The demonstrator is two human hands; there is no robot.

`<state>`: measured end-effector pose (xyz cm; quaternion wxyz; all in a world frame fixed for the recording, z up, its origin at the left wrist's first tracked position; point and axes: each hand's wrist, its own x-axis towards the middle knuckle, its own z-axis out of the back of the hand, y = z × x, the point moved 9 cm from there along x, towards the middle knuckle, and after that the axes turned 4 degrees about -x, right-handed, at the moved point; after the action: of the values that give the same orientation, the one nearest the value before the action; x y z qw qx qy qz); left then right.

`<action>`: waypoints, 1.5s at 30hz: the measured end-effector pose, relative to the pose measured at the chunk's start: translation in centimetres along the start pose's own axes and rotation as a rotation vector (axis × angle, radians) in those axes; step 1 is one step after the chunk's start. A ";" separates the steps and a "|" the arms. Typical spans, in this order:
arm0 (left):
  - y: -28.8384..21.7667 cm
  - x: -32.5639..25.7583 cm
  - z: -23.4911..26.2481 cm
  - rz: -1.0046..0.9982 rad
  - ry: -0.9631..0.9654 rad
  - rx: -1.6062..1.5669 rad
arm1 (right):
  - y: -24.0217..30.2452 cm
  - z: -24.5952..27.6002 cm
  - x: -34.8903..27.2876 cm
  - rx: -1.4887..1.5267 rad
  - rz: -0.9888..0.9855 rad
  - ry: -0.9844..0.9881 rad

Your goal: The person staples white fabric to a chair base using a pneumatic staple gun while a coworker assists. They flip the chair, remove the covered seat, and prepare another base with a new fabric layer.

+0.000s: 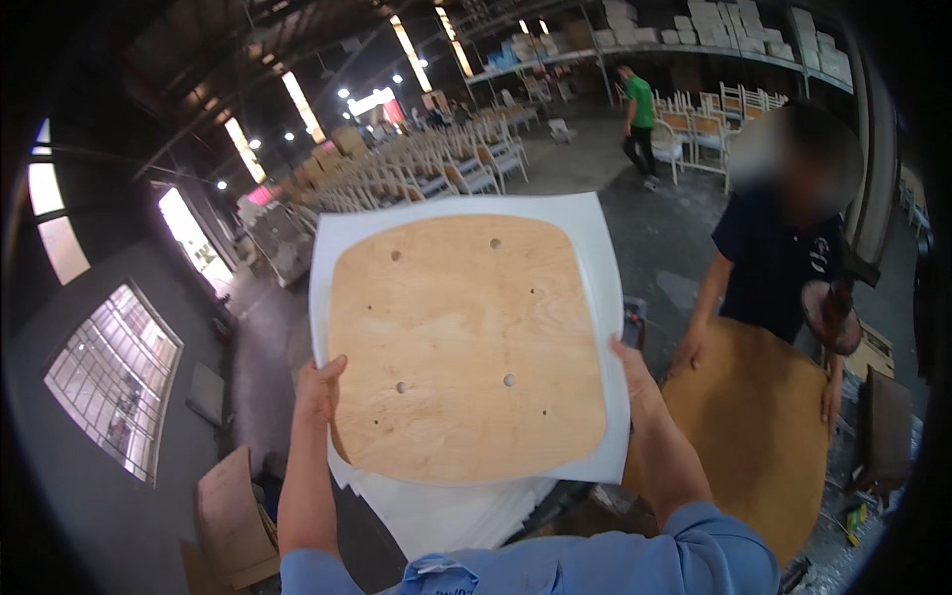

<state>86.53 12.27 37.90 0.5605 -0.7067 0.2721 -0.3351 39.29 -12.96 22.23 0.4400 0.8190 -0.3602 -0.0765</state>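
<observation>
I hold up a rounded square plywood seat board [466,347] with several drilled holes, laid against a white sheet [585,228] that shows all round its edge. My left hand [319,387] grips the lower left edge of the pair. My right hand [635,382] grips the right edge. Below them lies a stack of more white sheets [446,511].
A person in a dark shirt [778,258] stands at the right, both hands on a round brown board [759,426]. Rows of chairs [436,164] fill the hall behind. Another person in a green shirt [641,109] walks far back. Cardboard boxes [233,516] sit lower left.
</observation>
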 end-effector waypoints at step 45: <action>24.9 -18.8 -60.2 0.766 0.855 -0.538 | 22.7 23.5 -55.0 0.109 -0.014 -0.991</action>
<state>27.62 -15.77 19.31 0.2853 -0.4790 0.7803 -0.2833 -23.07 -0.48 15.11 0.1718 0.7085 -0.5239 -0.4405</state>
